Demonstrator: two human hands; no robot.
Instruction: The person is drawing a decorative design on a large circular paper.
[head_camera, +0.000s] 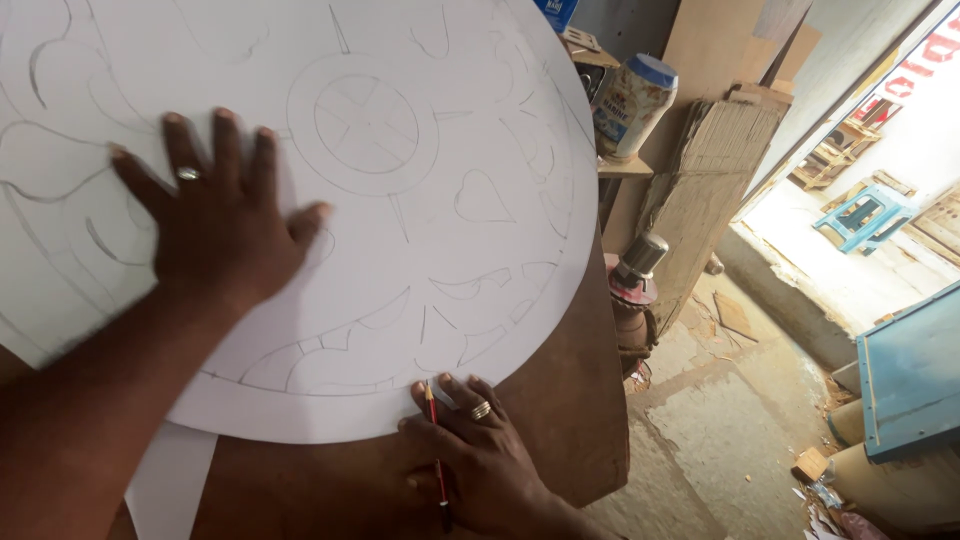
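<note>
A large round white paper template (400, 200) with pencilled ornamental lines lies on a brown wooden board (560, 400). My left hand (225, 215) is spread flat on the paper, fingers apart, a ring on one finger, pressing it down. My right hand (480, 460) sits at the paper's near edge and grips a red pencil (436, 455). The pencil tip touches the paper's rim. A ring shows on this hand too. A white strip of paper (170, 480) hangs down below the template at the lower left.
A white plastic jar with a blue lid (632, 105) stands on a small shelf to the right. A power tool (632, 280) rests beside the board. Cardboard sheets (715, 190) lean against the wall. A blue panel (910, 370) and a blue stool (865, 215) are at the right.
</note>
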